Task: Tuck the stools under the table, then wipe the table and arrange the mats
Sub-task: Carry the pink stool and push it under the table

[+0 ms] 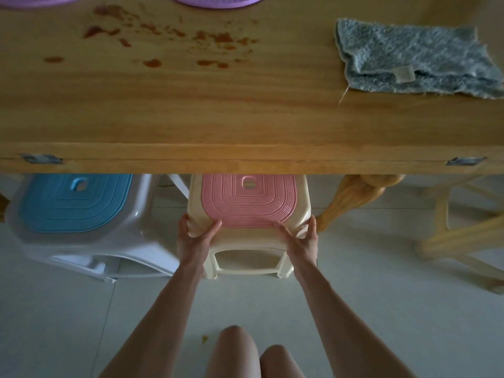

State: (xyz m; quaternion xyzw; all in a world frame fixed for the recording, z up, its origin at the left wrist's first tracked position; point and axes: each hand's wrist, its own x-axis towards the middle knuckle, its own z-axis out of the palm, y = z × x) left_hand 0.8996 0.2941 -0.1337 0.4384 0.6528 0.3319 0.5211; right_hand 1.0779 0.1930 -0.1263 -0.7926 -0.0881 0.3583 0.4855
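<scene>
A cream stool with a pink seat pad (249, 203) stands on the floor, its far part under the wooden table (245, 118). My left hand (192, 236) grips its near left corner, thumb on top. My right hand (301, 237) grips the near right corner, thumb on the pad. A white stool with a blue pad (73, 203) stands to the left, partly under the table. Reddish stains (163, 36) mark the tabletop. A grey cloth (417, 60) lies at the table's right. Two purple mats (215, 1) show at the far edge.
A carved wooden table leg (351, 200) stands just right of the pink stool. A pale wooden chair frame (463, 236) is at the far right. The floor is light tile, with my knees (259, 353) at the bottom.
</scene>
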